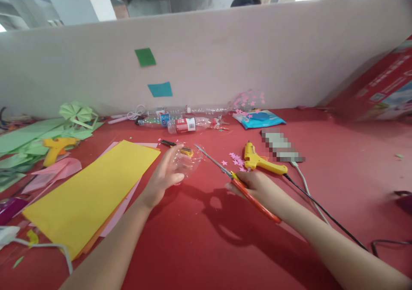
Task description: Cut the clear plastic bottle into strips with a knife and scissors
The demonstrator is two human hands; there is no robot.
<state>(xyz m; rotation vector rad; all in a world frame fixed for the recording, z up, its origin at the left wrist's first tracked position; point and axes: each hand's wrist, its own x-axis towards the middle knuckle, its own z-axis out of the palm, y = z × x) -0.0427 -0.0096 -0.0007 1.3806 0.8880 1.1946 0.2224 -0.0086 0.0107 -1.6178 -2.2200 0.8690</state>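
Red table (180,260), pale partition (206,58) behind

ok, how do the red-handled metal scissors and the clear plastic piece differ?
The red-handled metal scissors are opaque; the clear plastic piece is see-through. The scissors are long and narrow; the piece is rounded. The right hand grips the scissors; the left hand holds the piece. Both are held over the red table.
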